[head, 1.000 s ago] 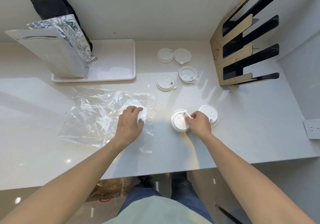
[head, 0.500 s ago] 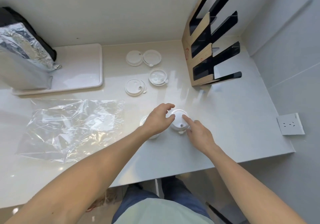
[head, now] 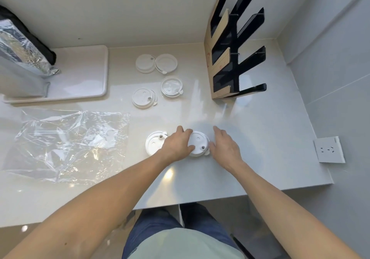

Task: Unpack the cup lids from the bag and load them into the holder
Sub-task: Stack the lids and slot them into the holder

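A white cup lid (head: pixel 197 143) lies on the counter between my hands. My left hand (head: pixel 177 143) curls over its left edge, fingers at the top rim and thumb on its face. My right hand (head: pixel 225 146) rests at the lid's right edge, thumb against the rim and fingers spread flat on the counter. A second lid (head: pixel 153 144) lies just left, partly under my left hand. Several more lids (head: pixel 143 98) lie farther back. The clear plastic bag (head: pixel 70 144) lies flat at the left. The black and cardboard holder (head: pixel 230 44) stands at the back right.
A white tray (head: pixel 84 74) sits at the back left with a foil bag (head: pixel 20 54) standing on it. A wall socket (head: pixel 328 149) is at the right, by the counter's edge. The counter's front edge runs just under my forearms.
My left hand left the plastic bag and moved right onto the lid. My right fingertip slid off the lid's top to its right side. The view swung to the right.
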